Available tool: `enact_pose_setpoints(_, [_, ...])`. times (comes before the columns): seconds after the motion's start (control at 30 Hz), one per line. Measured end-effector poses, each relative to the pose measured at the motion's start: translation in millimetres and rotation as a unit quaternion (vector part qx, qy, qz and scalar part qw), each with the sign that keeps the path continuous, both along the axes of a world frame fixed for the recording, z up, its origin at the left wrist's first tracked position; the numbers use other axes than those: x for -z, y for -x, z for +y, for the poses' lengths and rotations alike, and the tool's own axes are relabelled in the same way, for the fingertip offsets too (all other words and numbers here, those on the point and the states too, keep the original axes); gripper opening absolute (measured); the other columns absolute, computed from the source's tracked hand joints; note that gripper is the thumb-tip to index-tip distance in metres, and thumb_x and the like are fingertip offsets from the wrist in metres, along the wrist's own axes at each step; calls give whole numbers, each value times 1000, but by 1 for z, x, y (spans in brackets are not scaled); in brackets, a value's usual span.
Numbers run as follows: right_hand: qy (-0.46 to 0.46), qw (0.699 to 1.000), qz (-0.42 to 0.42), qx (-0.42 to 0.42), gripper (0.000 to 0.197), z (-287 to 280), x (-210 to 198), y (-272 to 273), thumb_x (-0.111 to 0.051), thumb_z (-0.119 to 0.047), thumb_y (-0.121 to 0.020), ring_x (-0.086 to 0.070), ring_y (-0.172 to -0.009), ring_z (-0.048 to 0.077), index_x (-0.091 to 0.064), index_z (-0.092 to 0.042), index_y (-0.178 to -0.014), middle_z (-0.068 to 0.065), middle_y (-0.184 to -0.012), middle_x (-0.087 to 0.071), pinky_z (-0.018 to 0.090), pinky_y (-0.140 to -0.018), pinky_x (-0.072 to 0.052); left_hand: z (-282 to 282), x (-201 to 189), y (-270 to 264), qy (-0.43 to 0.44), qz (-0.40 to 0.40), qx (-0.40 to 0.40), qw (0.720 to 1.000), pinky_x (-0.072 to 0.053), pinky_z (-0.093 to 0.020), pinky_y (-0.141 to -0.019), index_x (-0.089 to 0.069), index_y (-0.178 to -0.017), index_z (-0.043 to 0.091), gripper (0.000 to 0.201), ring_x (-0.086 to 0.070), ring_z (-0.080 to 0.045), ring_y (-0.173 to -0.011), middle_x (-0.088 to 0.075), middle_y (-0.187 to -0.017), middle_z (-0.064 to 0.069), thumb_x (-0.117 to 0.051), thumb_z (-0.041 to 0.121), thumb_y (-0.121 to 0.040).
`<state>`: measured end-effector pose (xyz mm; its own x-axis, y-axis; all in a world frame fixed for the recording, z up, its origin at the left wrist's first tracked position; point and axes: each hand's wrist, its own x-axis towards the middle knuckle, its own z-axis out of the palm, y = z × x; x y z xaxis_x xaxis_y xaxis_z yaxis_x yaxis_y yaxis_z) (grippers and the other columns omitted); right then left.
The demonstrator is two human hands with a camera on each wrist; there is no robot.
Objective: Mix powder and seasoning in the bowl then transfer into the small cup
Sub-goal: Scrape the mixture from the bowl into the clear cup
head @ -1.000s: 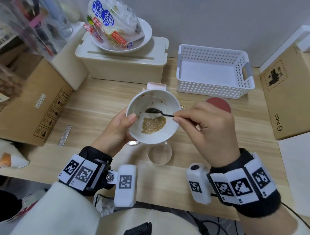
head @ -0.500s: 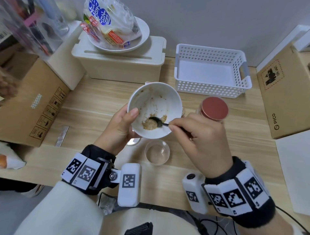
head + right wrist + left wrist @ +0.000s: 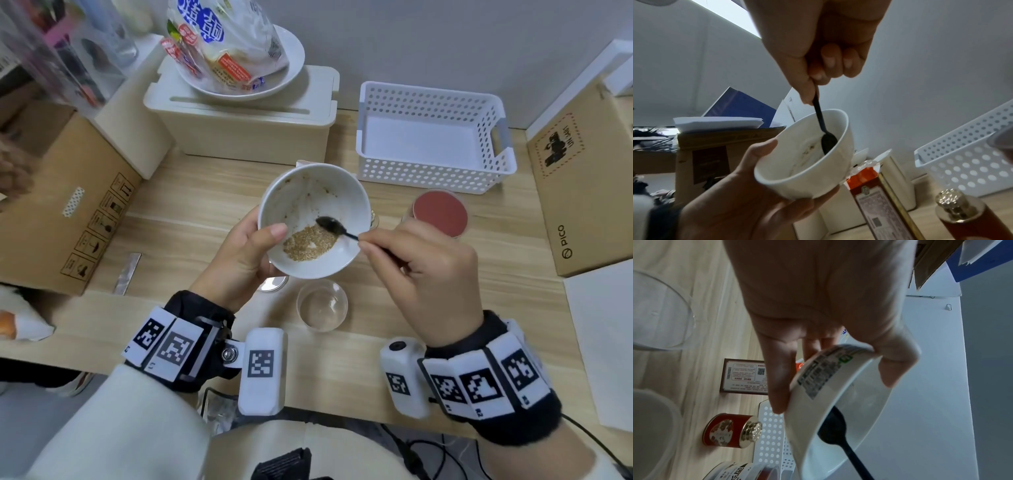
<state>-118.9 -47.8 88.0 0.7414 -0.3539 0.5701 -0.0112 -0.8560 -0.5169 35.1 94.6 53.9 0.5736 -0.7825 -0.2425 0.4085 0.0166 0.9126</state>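
Observation:
My left hand (image 3: 246, 250) holds a white bowl (image 3: 308, 192) above the table, tilted toward me, thumb over the near rim and fingers under its base (image 3: 777, 382). A heap of brown powder mix (image 3: 310, 242) lies in the bowl's low side. My right hand (image 3: 421, 277) pinches the handle of a small black spoon (image 3: 330, 224), whose scoop hovers just right of the heap inside the bowl (image 3: 828, 142). A small clear cup (image 3: 322, 305) stands on the table directly below the bowl, apart from both hands.
A red-lidded jar (image 3: 440, 212) stands just beyond my right hand, a white perforated basket (image 3: 431, 137) behind it. A cream box (image 3: 246, 126) carries a plate with a bag. Cardboard boxes flank both sides (image 3: 61, 205) (image 3: 589, 178). A red tin (image 3: 729, 430) and an opened carton (image 3: 879, 191) stand under the bowl.
The spoon dipped into the powder half a second ago and has now lifted up and right of the heap. The bowl stays in my left hand over the cup.

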Motion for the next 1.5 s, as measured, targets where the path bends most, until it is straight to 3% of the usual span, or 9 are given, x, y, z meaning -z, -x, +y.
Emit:
enact_pose_setpoints(0.1, [-24, 1000, -16, 0, 3, -8, 3, 0, -71, -7, -79, -49, -59, 8, -73, -6, -80, 6, -64, -64, 13, -56, -40, 6, 3, 1, 11, 15, -9, 1000, -59, -33, -62, -59, -109, 23, 54, -68, -16, -88, -70, -96, 3, -64, 23, -54])
enact_pose_setpoints(0.2, [-60, 998, -14, -20, 3, -6, 12, 3, -72, -8, -77, -50, -57, 10, -74, -7, -78, 6, -61, -64, 21, -52, -42, 11, 8, 5, 12, -3, -5, 1000, -55, -36, -67, -55, -116, 19, 66, -62, -21, -94, -63, -102, -4, -62, 15, -50])
enact_pose_setpoints(0.3, [-71, 997, -12, -18, 4, -6, 23, 9, -71, -9, -78, -52, -59, 8, -74, -8, -81, 5, -64, -66, 16, -55, -42, 15, 16, 12, 11, -17, 0, 1000, -45, -35, -73, -48, -123, 15, 78, -56, -25, -97, -57, -106, -10, -58, 4, -47])
enact_pose_setpoints(0.43, [-104, 993, 5, -50, 8, -6, 40, 19, -69, -13, -79, -55, -56, 12, -74, -8, -82, 7, -64, -67, 24, -54, -45, 20, 26, 22, 13, -26, 7, 1000, -54, -29, -68, -43, -124, 17, 86, -61, -15, -94, -60, -106, -3, -61, -1, -43])
enact_pose_setpoints(0.63, [-95, 993, -16, -62, 8, -14, 59, 31, -69, -11, -80, -55, -59, 10, -73, -6, -85, 8, -65, -67, 22, -56, -46, 23, 35, 36, 6, -32, 1, 999, -54, -27, -74, -39, -126, 14, 88, -61, -13, -97, -56, -112, -4, -61, -1, -42])
enact_pose_setpoints(0.77, [-105, 989, 3, -104, 7, -12, 71, 36, -70, -10, -78, -59, -58, 14, -74, -6, -82, 9, -66, -68, 27, -55, -47, 23, 39, 45, -4, -35, -7, 999, -53, -23, -66, -36, -124, 17, 89, -63, -8, -91, -53, -110, -3, -42, -19, -43])
enact_pose_setpoints(0.9, [-88, 993, -4, -82, 8, -13, 77, 38, -70, -10, -79, -61, -57, 19, -73, -6, -85, 9, -66, -66, 28, -54, -47, 20, 40, 51, -5, -43, -3, 999, -52, -21, -63, -35, -122, 20, 88, -63, -5, -89, -51, -111, -1, -37, -19, -44])
enact_pose_setpoints(1.03, [-54, 991, 30, -122, 11, -11, 82, 44, -65, -14, -83, -53, -56, 12, -73, -8, -88, 7, -64, -63, 16, -55, -42, 19, 41, 52, -11, -55, 11, 998, -51, -20, -65, -36, -119, 27, 87, -60, -6, -94, -50, -113, 2, -38, -19, -46])
enact_pose_setpoints(1.5, [-40, 995, -14, -88, 12, -10, 81, 47, -64, -12, -84, -54, -51, 20, -73, -3, -87, 10, -62, -61, 27, -49, -45, 15, 45, 53, -14, -84, 42, 995, -49, -18, -65, -36, -116, 30, 89, -56, -3, -97, -47, -117, 4, -39, -20, -42])
